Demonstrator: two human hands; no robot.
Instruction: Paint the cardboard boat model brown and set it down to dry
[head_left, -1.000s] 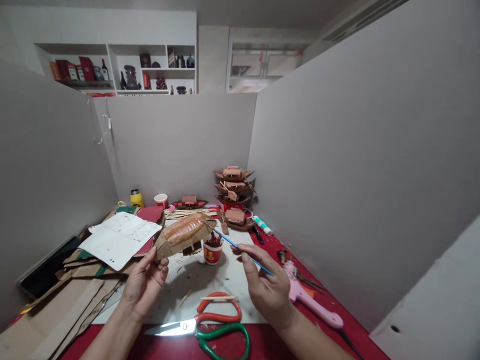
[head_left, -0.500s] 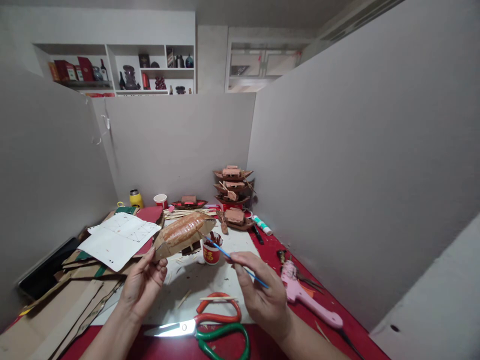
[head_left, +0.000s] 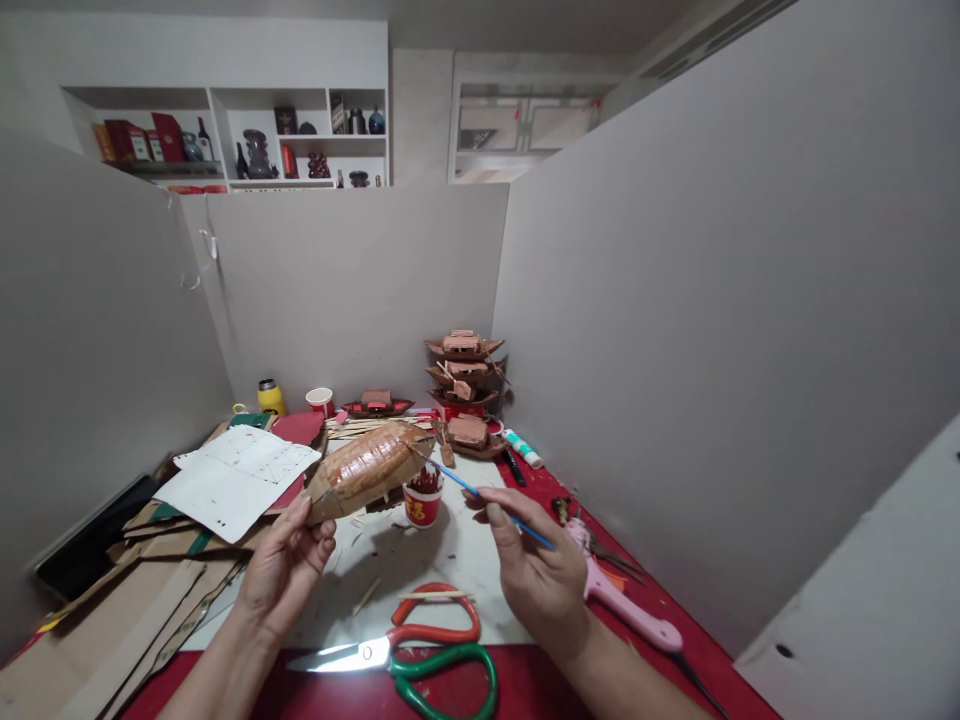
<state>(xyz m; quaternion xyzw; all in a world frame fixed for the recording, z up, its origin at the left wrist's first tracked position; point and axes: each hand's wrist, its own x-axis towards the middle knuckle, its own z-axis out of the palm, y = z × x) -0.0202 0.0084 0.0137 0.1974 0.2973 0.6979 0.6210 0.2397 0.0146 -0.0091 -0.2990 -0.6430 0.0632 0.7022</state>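
My left hand (head_left: 289, 560) pinches one end of a cardboard model boat (head_left: 375, 465), its bottom turned up and partly coated in glossy brown. A thin blue paintbrush (head_left: 480, 492) is gripped in my right hand (head_left: 536, 565), with its tip against the boat's far right end. Under that end stands a red paper cup (head_left: 422, 505) with dark brown stains inside its rim. Scissors (head_left: 397, 645) with one red and one green handle lie between my forearms.
Finished model boats (head_left: 465, 370) are stacked at the back right. A pink glue gun (head_left: 634, 615) lies right of my right hand. White paper sheets (head_left: 240, 475) rest on cardboard pieces at left. A yellow bottle (head_left: 270, 397) stands behind. Grey partitions (head_left: 352, 290) surround the table.
My right hand and the paintbrush have shifted slightly right and up, bringing the tip onto the boat's right end. The boat has rolled a little, showing more of its coated bottom.
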